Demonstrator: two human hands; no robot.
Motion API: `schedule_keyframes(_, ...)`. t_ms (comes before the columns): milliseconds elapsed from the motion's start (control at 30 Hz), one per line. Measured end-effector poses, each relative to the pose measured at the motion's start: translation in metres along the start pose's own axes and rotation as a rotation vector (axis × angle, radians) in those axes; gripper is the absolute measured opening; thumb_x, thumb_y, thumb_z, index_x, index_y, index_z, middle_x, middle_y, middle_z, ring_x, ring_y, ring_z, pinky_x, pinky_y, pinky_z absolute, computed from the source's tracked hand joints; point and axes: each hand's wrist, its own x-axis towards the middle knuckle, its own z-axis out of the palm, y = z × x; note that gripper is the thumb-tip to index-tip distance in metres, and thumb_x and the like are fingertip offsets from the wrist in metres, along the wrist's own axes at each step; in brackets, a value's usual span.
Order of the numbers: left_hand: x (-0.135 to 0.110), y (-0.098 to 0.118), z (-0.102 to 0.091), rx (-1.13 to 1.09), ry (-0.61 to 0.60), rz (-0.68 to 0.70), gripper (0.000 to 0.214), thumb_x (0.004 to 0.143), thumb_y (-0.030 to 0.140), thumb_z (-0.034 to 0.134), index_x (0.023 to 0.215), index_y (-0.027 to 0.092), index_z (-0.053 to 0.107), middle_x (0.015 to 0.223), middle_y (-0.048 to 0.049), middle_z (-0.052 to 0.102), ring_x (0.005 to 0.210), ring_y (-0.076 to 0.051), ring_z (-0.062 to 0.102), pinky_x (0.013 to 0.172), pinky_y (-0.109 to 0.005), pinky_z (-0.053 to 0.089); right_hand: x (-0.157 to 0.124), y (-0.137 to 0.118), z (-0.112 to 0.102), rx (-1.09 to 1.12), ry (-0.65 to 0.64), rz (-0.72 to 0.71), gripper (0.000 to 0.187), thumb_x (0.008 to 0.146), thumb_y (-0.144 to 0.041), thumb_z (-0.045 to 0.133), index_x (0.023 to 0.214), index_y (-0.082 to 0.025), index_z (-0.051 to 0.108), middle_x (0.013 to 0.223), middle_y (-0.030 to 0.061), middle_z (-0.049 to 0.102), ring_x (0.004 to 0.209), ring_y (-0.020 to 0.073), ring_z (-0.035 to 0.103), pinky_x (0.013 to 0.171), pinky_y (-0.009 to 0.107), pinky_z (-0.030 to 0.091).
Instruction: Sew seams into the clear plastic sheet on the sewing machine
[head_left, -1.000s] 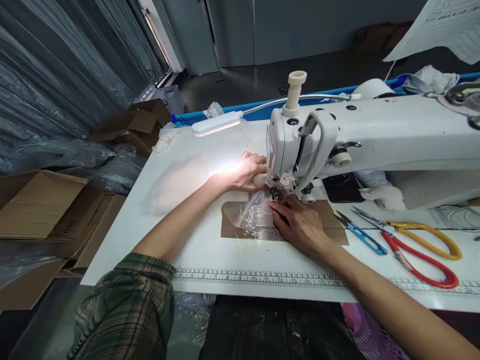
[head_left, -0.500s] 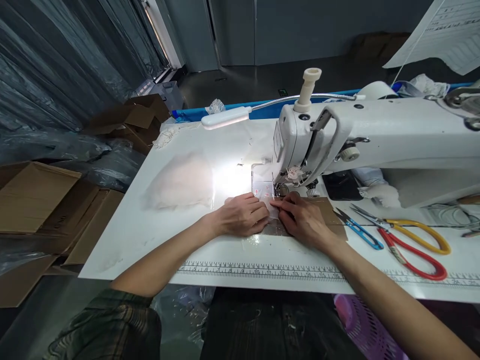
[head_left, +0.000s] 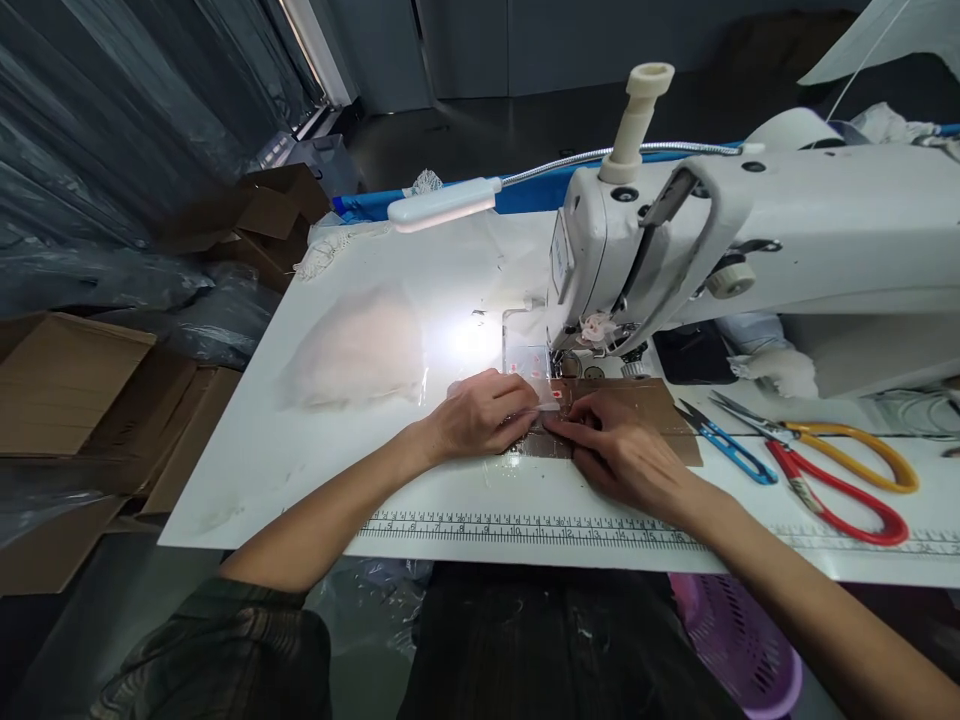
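Note:
A strip of sheer white fabric (head_left: 534, 368) with small red motifs lies beside the presser foot of the white sewing machine (head_left: 675, 250). My left hand (head_left: 486, 412) has its fingers bent and closed on the strip's near end, left of the needle. With thumb and index finger drawn together, my right hand (head_left: 628, 447) grips the same end from the right. The fingertips of both hands almost meet. Under my right hand lies a flat brown piece (head_left: 660, 415) like cardboard. The pinched cloth itself is partly hidden by my fingers.
Blue thread snips (head_left: 731, 445) and red-and-yellow-handled scissors (head_left: 832, 460) lie to the right. A sheer pale pink piece (head_left: 360, 345) rests on the left of the table. A lamp (head_left: 442, 205) hangs above. Cardboard boxes (head_left: 75, 370) stand left; a purple basket (head_left: 739, 640) sits below.
Both hands have drawn slightly toward the table's front edge relative to the needle, and more of the red-marked strip shows. My view has shifted a little, closer to the machine.

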Motion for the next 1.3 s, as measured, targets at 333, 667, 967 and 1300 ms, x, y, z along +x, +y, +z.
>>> schedule_keyframes(333,0.0,0.001,0.0,0.196,-0.076,0.182,0.012,0.09,0.019,0.054,0.09,0.018,0.066,0.098,-0.0022,0.07,0.077,-0.013,0.058,0.073,-0.031,0.045,0.026,0.028,-0.017,-0.077,-0.086,0.042,0.041,0.089,-0.022,0.045,0.126,-0.03,0.062,0.109,0.0068,0.064,0.076,0.0165,0.061,0.066,0.029,0.048)
schedule_keyframes(667,-0.001,0.002,0.002,0.224,-0.07,0.151,0.016,0.092,0.029,0.054,0.087,0.021,0.067,0.093,-0.0014,0.069,0.074,-0.013,0.054,0.077,-0.034,0.042,0.018,0.033,0.005,-0.242,-0.007,-0.025,0.041,0.09,-0.029,0.046,0.129,-0.028,0.059,0.107,0.0122,0.06,0.083,0.0217,0.056,0.06,0.029,0.041)
schedule_keyframes(967,-0.001,0.003,-0.001,0.208,-0.102,0.151,0.016,0.093,0.028,0.052,0.09,0.02,0.066,0.098,-0.003,0.069,0.081,-0.015,0.058,0.085,-0.038,0.043,0.022,0.024,0.002,-0.24,-0.006,0.0,0.039,0.09,-0.026,0.044,0.125,-0.026,0.062,0.106,0.0128,0.059,0.083,0.022,0.056,0.062,0.032,0.045)
schedule_keyframes(1300,-0.002,0.004,0.0,0.229,-0.077,0.214,0.012,0.091,0.02,0.054,0.086,0.018,0.065,0.096,-0.0028,0.07,0.074,-0.013,0.057,0.073,-0.032,0.045,0.02,0.033,-0.002,0.016,0.011,0.064,0.044,0.093,-0.026,0.041,0.135,-0.024,0.053,0.105,0.0114,0.062,0.08,0.0188,0.06,0.067,0.032,0.049)
